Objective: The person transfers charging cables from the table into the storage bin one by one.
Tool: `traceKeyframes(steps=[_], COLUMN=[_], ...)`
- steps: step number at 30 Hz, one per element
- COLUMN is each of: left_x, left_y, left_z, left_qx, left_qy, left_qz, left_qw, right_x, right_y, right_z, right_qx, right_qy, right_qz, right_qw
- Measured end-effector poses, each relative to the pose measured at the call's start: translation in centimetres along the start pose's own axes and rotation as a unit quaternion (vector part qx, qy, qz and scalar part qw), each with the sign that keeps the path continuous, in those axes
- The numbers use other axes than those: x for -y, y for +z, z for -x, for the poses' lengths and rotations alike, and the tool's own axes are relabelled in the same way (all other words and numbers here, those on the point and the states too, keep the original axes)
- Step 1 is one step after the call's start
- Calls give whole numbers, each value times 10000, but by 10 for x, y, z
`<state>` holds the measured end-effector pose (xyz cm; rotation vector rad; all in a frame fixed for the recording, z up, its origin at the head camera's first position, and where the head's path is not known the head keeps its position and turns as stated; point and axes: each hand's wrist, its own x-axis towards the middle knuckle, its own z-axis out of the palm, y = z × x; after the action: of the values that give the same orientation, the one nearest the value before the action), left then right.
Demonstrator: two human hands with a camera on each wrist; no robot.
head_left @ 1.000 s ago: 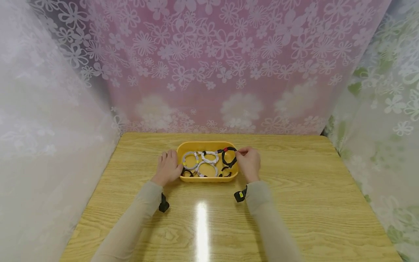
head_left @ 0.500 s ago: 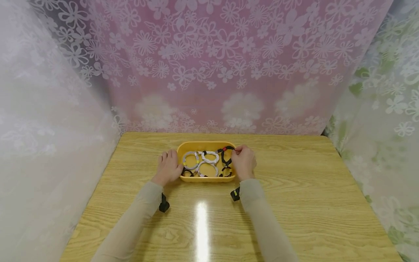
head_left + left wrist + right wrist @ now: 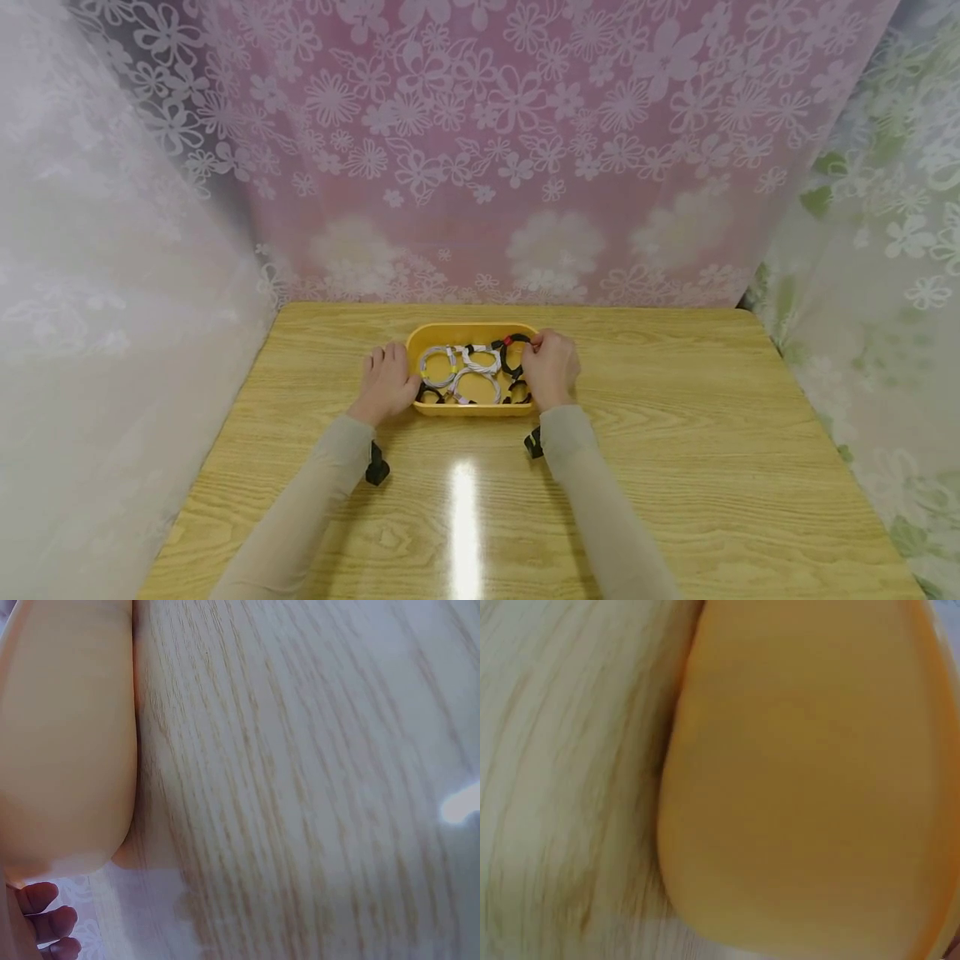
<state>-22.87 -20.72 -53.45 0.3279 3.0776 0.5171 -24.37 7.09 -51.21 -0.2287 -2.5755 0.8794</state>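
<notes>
A yellow plastic bin (image 3: 472, 327) holds several coiled cables. My right hand (image 3: 551, 367) reaches over its right end and pinches a black cable (image 3: 505, 360) with a red tie, coiled in a ring. The fingertips are partly hidden in the head view. My left hand (image 3: 385, 383) rests at the bin's left end, thumb by the front corner. In the left wrist view its relaxed fingers (image 3: 56, 922) show beyond the bin wall (image 3: 67, 735). The right wrist view is filled mostly by the bin's outer wall (image 3: 802, 780).
Inside the bin lie a grey cable (image 3: 423, 367) with yellow ties, white coiled cables (image 3: 491, 369) and small black cables (image 3: 431, 389). The bin stands on a wood-grain table (image 3: 675, 450). A pink floral curtain (image 3: 480, 167) hangs behind, with pale curtains on both sides.
My right hand has moved left over the bin's right end, shifting the black cable slightly left. The left hand stays in place.
</notes>
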Motion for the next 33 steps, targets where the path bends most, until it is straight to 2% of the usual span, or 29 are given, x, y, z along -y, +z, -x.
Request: traceKeyframes(steps=[6,10,17,26,33], left_x=[0,0,1,1,-2], left_y=[-1,-3,-3,-1,-3], left_z=[0,1,1,0,1], left_qx=[20,3,-10,46,88], left_qy=[-61,-68,-60,-33,-50], left_qz=[-17,28,67,69,71], left_qw=[10000,10000,10000,10000,9999], right_x=[1,3,9,11,7], right_y=[2,3,2,8,13], right_z=[-2,-4,-12,-23,-24], right_qx=[347,700,1292,1914,1805], right_qy=[-469,-630,-1137,-1642,-2026], right_qz=[601,1144,2236,2979,3441], right_qw=[9965,9890,9594,9207,8989])
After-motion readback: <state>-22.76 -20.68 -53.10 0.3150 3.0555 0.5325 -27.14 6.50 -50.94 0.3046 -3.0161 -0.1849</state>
